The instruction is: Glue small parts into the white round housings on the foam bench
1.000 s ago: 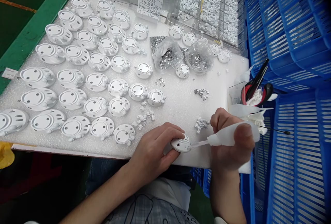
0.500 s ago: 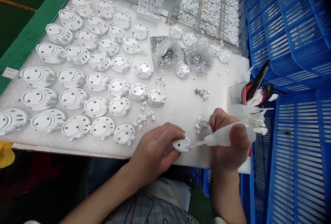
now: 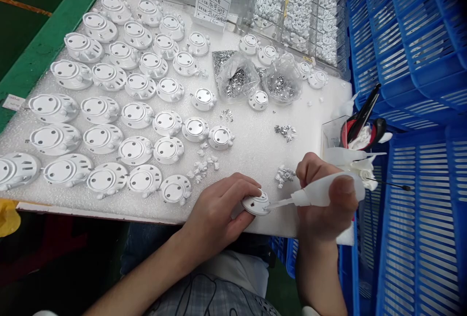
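Between the thumb and fingers of my left hand (image 3: 222,209) is a small round white plastic part (image 3: 256,204) with dark holes, held near the front edge of the foam sheet (image 3: 251,155). My right hand (image 3: 324,199) is closed around a translucent glue bottle (image 3: 314,190), tilted so that its thin nozzle points left. The nozzle tip is at the right rim of the white part; whether it touches I cannot tell. Just behind the nozzle lies a pile of tiny white pieces (image 3: 283,176). More white pieces (image 3: 202,169) are scattered left of my left hand.
Rows of similar white parts (image 3: 136,115) cover the sheet's left side. Bags of small silvery pieces (image 3: 235,80) lie at the back, before clear trays (image 3: 299,9) and a paper label (image 3: 212,7). At right, a clear holder with scissors (image 3: 361,121) stands beside blue crates (image 3: 419,209).
My right hand and the glue bottle have shifted slightly to the right, and the nozzle has drawn back a little. My left hand and the white part stay in place.
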A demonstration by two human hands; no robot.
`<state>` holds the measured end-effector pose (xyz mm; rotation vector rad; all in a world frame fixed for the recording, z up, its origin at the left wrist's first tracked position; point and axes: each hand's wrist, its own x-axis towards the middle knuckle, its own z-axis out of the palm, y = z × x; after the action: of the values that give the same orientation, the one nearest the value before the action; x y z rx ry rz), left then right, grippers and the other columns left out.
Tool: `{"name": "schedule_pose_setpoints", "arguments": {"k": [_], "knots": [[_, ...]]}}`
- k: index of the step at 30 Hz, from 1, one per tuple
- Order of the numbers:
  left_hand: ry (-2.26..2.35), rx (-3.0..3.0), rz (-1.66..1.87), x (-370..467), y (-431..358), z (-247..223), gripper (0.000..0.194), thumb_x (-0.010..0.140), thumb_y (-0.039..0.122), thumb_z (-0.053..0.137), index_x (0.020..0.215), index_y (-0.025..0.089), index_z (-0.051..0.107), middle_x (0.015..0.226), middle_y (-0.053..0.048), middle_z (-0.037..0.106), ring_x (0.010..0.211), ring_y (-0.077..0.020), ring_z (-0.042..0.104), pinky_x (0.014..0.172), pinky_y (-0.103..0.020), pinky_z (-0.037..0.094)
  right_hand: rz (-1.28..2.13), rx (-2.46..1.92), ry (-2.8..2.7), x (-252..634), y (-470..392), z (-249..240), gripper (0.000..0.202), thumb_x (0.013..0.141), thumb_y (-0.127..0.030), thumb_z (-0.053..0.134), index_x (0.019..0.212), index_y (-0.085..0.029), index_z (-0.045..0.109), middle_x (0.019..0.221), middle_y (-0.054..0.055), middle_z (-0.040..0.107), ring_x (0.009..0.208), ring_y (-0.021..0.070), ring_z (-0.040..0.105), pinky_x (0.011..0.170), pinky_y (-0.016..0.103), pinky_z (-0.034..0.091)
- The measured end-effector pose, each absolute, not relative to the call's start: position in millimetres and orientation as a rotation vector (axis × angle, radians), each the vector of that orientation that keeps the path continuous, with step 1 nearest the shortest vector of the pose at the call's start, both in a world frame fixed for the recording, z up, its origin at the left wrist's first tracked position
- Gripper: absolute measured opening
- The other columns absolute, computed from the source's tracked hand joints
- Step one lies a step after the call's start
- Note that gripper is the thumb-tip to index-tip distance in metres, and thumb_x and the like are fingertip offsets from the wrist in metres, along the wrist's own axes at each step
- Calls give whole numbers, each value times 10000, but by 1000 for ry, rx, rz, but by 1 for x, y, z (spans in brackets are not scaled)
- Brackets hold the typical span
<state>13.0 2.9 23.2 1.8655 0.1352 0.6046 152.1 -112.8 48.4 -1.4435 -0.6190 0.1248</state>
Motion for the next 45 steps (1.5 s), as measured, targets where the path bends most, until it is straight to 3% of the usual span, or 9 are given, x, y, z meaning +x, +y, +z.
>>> {"name": "schedule_pose_setpoints", "arguments": {"k": [22, 29, 33, 41, 45], "knots": [[121, 1860, 636, 14, 1, 21, 244, 901, -15, 634, 1047, 181, 631, 1012, -54, 763, 926, -141, 737, 816, -200, 561, 159, -1433, -574, 150, -111, 51, 640, 922, -560, 714, 498, -202, 395, 480, -49, 255, 483, 101, 283, 488, 318, 179], [131, 1872, 624, 12, 2, 23, 247, 903, -17, 626, 1047, 184, 629, 1022, -53, 762, 931, -140, 739, 818, -199, 564, 199, -1380, -500, 157, -106, 55, 703, 921, -715, 622, 501, -224, 344, 466, -53, 242, 451, 109, 265, 448, 305, 214], [128, 1872, 627, 13, 2, 21, 244, 906, -18, 625, 1043, 184, 625, 1021, -51, 763, 933, -135, 738, 827, -193, 563, 266, -1347, -455, 160, -106, 59, 683, 947, -726, 577, 542, -231, 338, 514, -61, 230, 460, 111, 218, 437, 296, 232], [122, 1871, 628, 12, 2, 21, 252, 909, -18, 622, 1052, 189, 621, 1023, -57, 763, 942, -146, 741, 846, -210, 574, 477, -1256, -377, 166, -114, 63, 500, 890, -709, 666, 700, -255, 580, 674, -49, 331, 517, 119, 244, 456, 297, 294], [107, 1867, 647, 12, 2, 20, 245, 907, -5, 622, 1052, 192, 619, 1012, -56, 764, 924, -150, 743, 829, -211, 578, 438, -1310, -374, 168, -117, 60, 364, 831, -655, 740, 849, -292, 728, 762, 2, 485, 645, 161, 425, 512, 300, 394]]}}
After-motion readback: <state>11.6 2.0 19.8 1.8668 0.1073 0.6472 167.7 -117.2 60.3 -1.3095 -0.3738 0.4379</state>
